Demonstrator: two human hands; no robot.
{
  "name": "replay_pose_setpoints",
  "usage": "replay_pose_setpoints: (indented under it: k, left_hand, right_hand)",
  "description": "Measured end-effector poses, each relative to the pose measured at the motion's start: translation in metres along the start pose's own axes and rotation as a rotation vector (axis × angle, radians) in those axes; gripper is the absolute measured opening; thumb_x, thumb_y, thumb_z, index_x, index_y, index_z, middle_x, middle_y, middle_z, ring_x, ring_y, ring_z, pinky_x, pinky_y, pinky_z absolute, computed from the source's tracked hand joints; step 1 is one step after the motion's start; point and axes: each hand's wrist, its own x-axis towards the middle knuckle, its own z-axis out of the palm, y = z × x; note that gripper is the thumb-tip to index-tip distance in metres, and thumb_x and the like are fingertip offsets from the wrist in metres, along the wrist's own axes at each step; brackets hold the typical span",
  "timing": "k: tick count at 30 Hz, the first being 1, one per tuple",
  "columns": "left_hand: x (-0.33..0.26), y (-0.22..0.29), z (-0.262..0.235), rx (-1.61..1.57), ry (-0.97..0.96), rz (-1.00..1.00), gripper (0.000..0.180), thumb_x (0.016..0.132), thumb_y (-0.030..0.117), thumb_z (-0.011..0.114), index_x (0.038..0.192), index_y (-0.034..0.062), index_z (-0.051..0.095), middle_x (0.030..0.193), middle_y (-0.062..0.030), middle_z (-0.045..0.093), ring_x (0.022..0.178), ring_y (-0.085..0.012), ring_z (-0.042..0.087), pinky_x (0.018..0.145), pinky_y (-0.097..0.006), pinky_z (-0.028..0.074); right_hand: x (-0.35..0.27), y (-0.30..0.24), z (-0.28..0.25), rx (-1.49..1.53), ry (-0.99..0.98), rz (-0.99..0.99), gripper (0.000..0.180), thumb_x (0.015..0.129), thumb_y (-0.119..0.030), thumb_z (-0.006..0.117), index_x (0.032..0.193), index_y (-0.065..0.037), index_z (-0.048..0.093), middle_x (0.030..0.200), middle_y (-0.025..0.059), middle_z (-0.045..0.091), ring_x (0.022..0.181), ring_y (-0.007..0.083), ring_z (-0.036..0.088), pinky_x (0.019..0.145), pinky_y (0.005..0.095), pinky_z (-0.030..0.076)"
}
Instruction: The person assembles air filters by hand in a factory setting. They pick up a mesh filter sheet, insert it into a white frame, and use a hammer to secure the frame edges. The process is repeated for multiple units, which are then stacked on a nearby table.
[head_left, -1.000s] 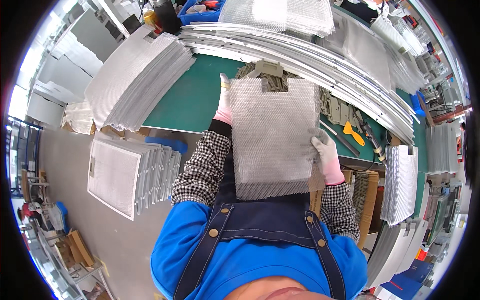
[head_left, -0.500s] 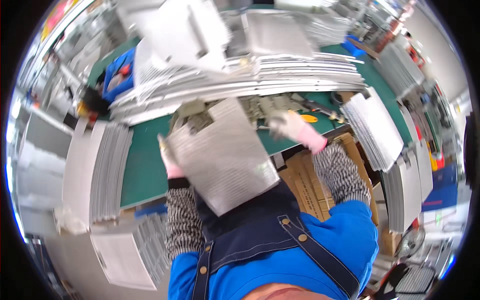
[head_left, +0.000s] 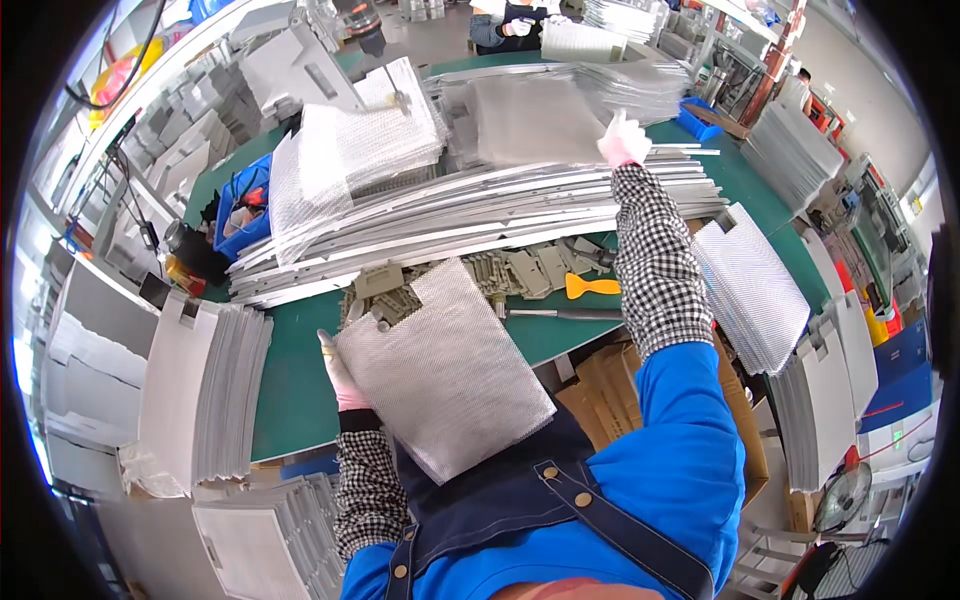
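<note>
My left hand, in a white and pink glove, grips the left edge of a silvery mesh panel with a notched corner. The panel lies tilted over the bench's near edge, against my apron. My right hand, gloved alike, is stretched far across the bench. Its partly curled fingers are at the right edge of a thin grey sheet on the back pile and seem to pinch it. Below that arm lie a yellow scraper and a long-handled tool. Small grey-green plastic parts are heaped beyond the panel.
Long metal strips lie across the green bench. Panel stacks stand at the left and right. A blue bin sits at the left, and a cardboard box is below the front edge. Another person's gloved hand shows far ahead.
My right hand has gone from above the small parts, forward and right, to the grey sheet at the back. My left hand still holds the mesh panel. The view has tilted upward.
</note>
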Motion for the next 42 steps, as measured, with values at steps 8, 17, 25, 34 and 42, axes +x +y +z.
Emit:
replay_pose_setpoints:
  k: [8,17,25,34,42]
  left_hand:
    - [0.006,-0.011,0.014,-0.15,-0.061,-0.096,0.082,0.098,0.069,0.045,0.147,0.0029,0.05,0.125,-0.0177,0.064,0.101,-0.0269,0.062,0.093,-0.042,0.053]
    - [-0.02,0.015,0.011,-0.032,0.017,-0.007,0.089,0.096,0.072,0.046,0.155,0.0057,0.04,0.146,-0.0168,0.053,0.125,-0.0321,0.057,0.108,-0.049,0.047]
    - [-0.02,0.015,0.012,-0.243,0.036,-0.19,0.082,0.098,0.07,0.044,0.154,0.0103,0.043,0.145,-0.0158,0.054,0.128,-0.034,0.055,0.11,-0.052,0.045]
    - [-0.002,0.002,-0.008,-0.365,-0.104,-0.116,0.099,0.086,0.081,0.052,0.148,0.0039,0.045,0.143,-0.0226,0.052,0.124,-0.0385,0.057,0.104,-0.053,0.052]
    - [0.002,-0.001,-0.012,-0.303,-0.09,-0.107,0.107,0.085,0.088,0.041,0.151,0.0037,0.042,0.139,-0.024,0.055,0.121,-0.0361,0.058,0.102,-0.055,0.051]
  right_hand:
    - [0.025,0.067,0.03,0.179,-0.07,0.111,0.098,0.075,-0.049,0.083,0.151,-0.007,0.037,0.118,0.0267,0.065,0.11,0.0406,0.067,0.091,0.0584,0.051]
    - [0.01,0.04,-0.057,1.616,-0.246,0.054,0.041,0.095,-0.017,0.063,0.13,0.003,0.055,0.112,0.0156,0.069,0.102,0.0286,0.069,0.081,0.0396,0.056]
    - [-0.183,0.094,-0.047,1.32,-0.368,-0.127,0.039,0.093,-0.011,0.066,0.13,0.001,0.062,0.117,0.013,0.069,0.098,0.0203,0.068,0.084,0.0277,0.055]
    - [-0.397,-0.015,-0.081,1.436,-1.199,0.011,0.042,0.097,-0.005,0.054,0.136,0.007,0.046,0.117,0.0169,0.067,0.095,0.0198,0.07,0.077,0.0306,0.06]
    - [-0.395,-0.011,-0.089,1.354,-1.245,0.063,0.042,0.095,-0.001,0.051,0.136,0.009,0.048,0.114,0.0154,0.067,0.098,0.0193,0.069,0.08,0.0333,0.06]
